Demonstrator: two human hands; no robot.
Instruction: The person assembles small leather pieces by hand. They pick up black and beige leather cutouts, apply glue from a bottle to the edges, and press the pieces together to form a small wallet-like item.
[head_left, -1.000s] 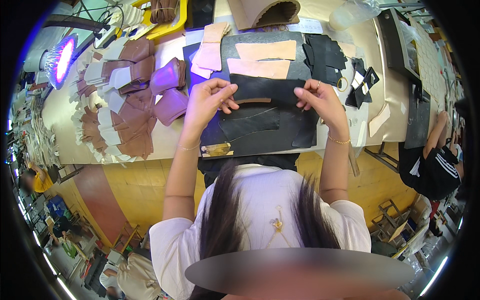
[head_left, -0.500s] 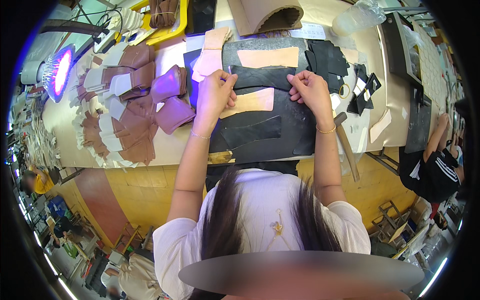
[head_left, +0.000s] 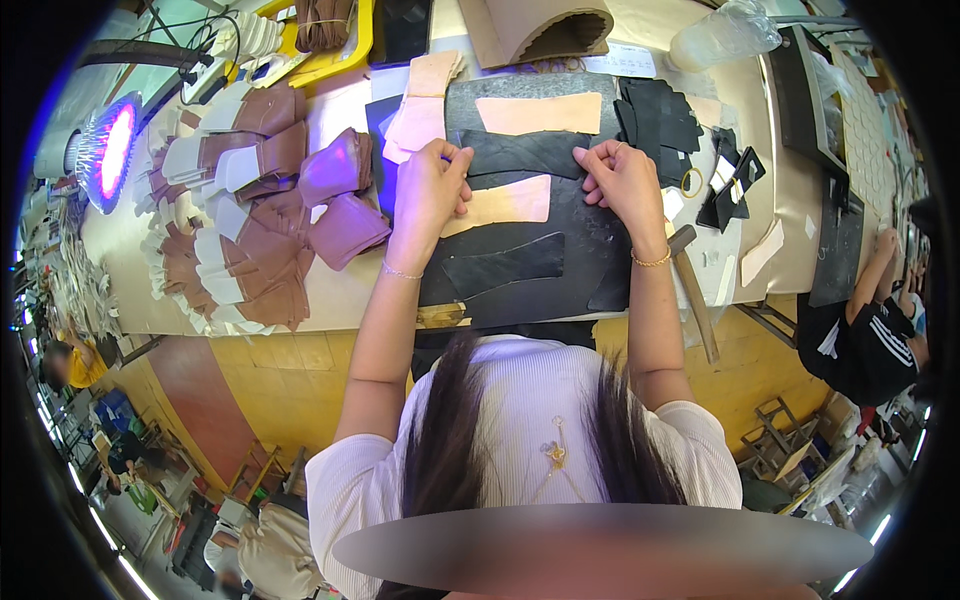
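Between my two hands a curved black leather piece (head_left: 525,154) is stretched out over the dark work mat (head_left: 590,265). My left hand (head_left: 432,188) pinches its left end, and my right hand (head_left: 617,180) pinches its right end with thumb and forefinger. Just beyond it lies a tan leather piece (head_left: 540,113). A second tan piece (head_left: 510,200) lies on the near side, its left end partly behind my left hand. Closer to me a separate black leather piece (head_left: 505,264) rests flat on the mat.
Stacks of brown leather pieces (head_left: 270,230) cover the left, near a lit purple lamp (head_left: 118,152). Right of the mat are black pieces (head_left: 655,118) and a hammer (head_left: 695,295). A plastic bottle (head_left: 725,38) and a brown roll (head_left: 550,30) stand at the back.
Both hands keep their pinch on the black leather piece with hardly any movement. The view has shifted very slightly.
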